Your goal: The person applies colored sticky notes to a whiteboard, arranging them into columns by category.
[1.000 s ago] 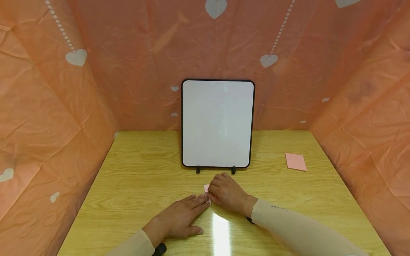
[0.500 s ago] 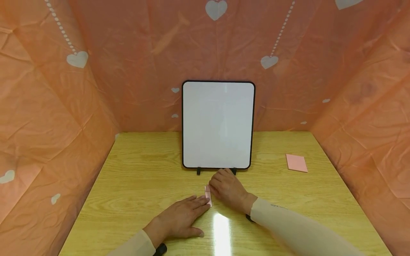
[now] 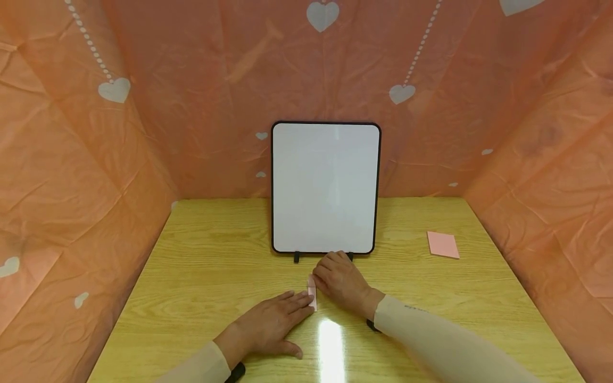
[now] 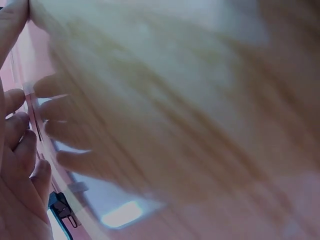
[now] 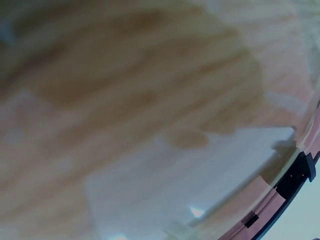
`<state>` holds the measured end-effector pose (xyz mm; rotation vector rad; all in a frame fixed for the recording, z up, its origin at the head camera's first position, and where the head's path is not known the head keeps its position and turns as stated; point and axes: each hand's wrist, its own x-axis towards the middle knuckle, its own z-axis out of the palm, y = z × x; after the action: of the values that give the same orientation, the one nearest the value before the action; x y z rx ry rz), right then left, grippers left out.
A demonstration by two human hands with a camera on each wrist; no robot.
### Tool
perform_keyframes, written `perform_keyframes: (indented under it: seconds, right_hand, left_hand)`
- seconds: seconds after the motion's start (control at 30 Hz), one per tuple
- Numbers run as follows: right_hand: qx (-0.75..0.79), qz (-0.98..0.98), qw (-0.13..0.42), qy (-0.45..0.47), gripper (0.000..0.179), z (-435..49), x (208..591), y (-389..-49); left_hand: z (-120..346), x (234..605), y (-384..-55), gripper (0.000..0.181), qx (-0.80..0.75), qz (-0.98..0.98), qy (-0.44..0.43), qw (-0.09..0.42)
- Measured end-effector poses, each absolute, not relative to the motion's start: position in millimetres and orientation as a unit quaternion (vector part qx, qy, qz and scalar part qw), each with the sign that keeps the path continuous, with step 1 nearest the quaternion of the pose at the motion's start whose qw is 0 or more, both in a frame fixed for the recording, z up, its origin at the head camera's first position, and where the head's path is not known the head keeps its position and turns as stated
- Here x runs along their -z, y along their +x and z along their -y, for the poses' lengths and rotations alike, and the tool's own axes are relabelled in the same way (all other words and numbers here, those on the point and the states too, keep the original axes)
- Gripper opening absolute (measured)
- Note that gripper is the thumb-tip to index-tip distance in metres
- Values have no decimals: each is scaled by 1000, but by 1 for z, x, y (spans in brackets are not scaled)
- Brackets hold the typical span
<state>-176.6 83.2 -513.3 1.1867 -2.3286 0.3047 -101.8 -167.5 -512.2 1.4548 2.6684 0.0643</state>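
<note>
A narrow folded strip of pink paper (image 3: 312, 291) lies on the wooden table in the head view, with a crease line across it near its far end. My left hand (image 3: 270, 325) rests flat, its fingertips pressing on the near part of the strip from the left. At the strip's far end, my right hand (image 3: 342, 283) has its fingers curled and pinches the paper's edge; the fingertips are partly hidden behind the knuckles. In the left wrist view, fingers (image 4: 17, 135) show at the left edge amid blur. The right wrist view is mostly a blurred wood-toned surface.
A blank whiteboard (image 3: 325, 186) with a black frame stands just beyond my right hand on small black feet (image 3: 296, 258). A pink sticky-note pad (image 3: 442, 244) lies to the right on the table (image 3: 215, 239). Orange cloth (image 3: 206, 106) with hearts encloses the back and sides.
My right hand has shifted slightly away from me along the strip, uncovering more of the paper and its crease. The left hand stays pressed in nearly the same place.
</note>
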Motion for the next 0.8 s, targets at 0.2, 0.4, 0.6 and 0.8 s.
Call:
perform_keyframes:
  seconds: [0.2, 0.4, 0.6, 0.8]
  right_hand:
    - [-108, 855, 251, 440, 8, -83, 512, -177]
    - [-111, 865, 238, 428, 6, -84, 509, -179]
    - [-111, 869, 239, 418, 4, -85, 504, -183]
    - [-111, 870, 246, 414, 4, -86, 498, -186]
  left_hand:
    - [170, 514, -102, 94, -23, -874, 483, 47]
    - [170, 516, -103, 93, -32, -872, 487, 44]
    - [170, 516, -104, 93, -42, -873, 482, 59]
    - [170, 517, -104, 93, -55, -873, 480, 61]
